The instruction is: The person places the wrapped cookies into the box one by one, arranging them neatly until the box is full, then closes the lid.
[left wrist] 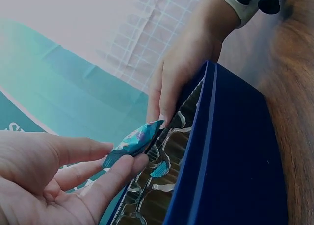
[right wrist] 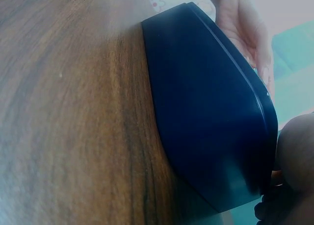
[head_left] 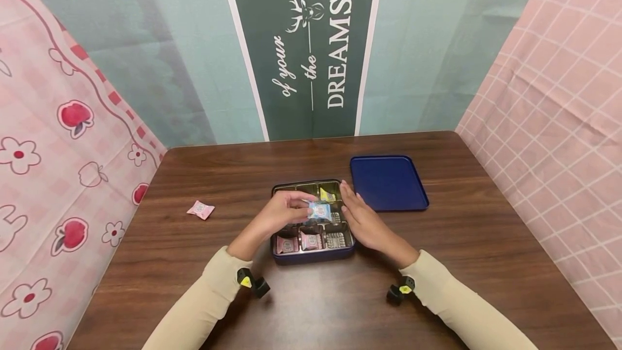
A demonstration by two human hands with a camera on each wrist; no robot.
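My left hand pinches a blue wrapped candy between thumb and fingers, over the middle of a dark blue tin. Metallic dividers split the tin into compartments. Pink wrapped candies sit in the front left and front middle ones. At the back right lies a yellow wrapped candy. A teal wrapper tip pokes up inside the tin in the left wrist view. My right hand, fingers extended, rests along the tin's right side. Part of the tin's left side is hidden behind my left hand.
A flat blue lid lies on the brown wooden table, behind and right of the tin. One pink wrapped candy is on the table to the left. Cloth curtains hang at the back and both sides.
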